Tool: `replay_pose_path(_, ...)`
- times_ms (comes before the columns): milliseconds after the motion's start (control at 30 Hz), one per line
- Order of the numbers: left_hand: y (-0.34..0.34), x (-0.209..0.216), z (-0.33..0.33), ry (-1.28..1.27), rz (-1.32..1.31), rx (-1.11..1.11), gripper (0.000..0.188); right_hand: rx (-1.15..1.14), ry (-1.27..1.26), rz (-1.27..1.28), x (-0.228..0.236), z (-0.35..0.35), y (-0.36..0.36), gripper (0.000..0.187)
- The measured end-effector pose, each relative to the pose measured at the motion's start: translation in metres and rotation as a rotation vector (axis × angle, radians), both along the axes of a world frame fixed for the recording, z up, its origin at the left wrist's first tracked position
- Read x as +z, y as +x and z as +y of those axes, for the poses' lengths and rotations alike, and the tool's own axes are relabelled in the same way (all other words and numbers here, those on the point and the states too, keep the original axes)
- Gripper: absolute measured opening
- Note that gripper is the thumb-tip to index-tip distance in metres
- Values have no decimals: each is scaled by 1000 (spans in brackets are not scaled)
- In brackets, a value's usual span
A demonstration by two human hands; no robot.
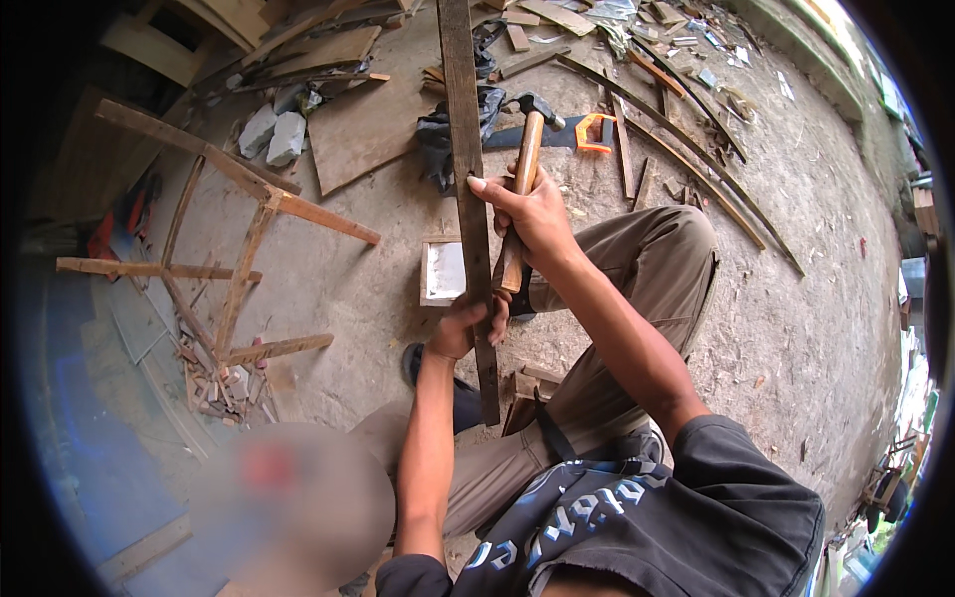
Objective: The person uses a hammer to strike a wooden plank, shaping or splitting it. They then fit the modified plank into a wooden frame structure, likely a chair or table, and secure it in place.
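A long, dark wooden strip (pixel 461 109) stands lengthwise before me, running from the top of the view down to my lap. Wrapped round its lower part is my left hand (pixel 455 333), with fingertips showing on the far side. My right hand (pixel 537 214) grips a hammer (pixel 529 159) by its wooden handle, the metal head pointing away from me. The right thumb also rests against the strip's edge, near a small dark spot. The handle's lower end lies close beside the strip, just above my left hand.
A wooden frame with legs (pixel 323 216) lies at the left. Beyond the hammer is a handsaw (pixel 595 134) with an orange handle, beside black plastic (pixel 434 134). A small white-bottomed box (pixel 443 274) sits on the floor. Long strips (pixel 716 169) and scraps lie at the far right.
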State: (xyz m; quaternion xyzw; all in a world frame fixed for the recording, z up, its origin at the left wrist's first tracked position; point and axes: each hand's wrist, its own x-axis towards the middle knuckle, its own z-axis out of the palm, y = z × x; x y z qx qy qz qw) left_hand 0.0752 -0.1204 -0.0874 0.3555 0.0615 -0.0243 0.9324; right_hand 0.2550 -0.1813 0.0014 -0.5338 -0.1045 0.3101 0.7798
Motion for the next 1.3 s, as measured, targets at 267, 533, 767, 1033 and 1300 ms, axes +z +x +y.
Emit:
replay_pose_path(267,9,17,2,27,194,167,64,85,-53,-33,10,-1,-8,40)
replay_pose_path(533,16,23,-5,190,316,246,64,-24,-131,-292,3,-3,-3,42)
replay_pose_path(767,21,29,-7,380,350,299,63,-134,-136,-475,-3,-5,5,40)
replay_pose_path(1033,23,31,-9,400,361,308,61,-130,-177,-513,-9,-7,10,45)
replay_pose_path(1300,23,35,-8,478,385,260,61,-177,-171,-553,-23,-3,11,41)
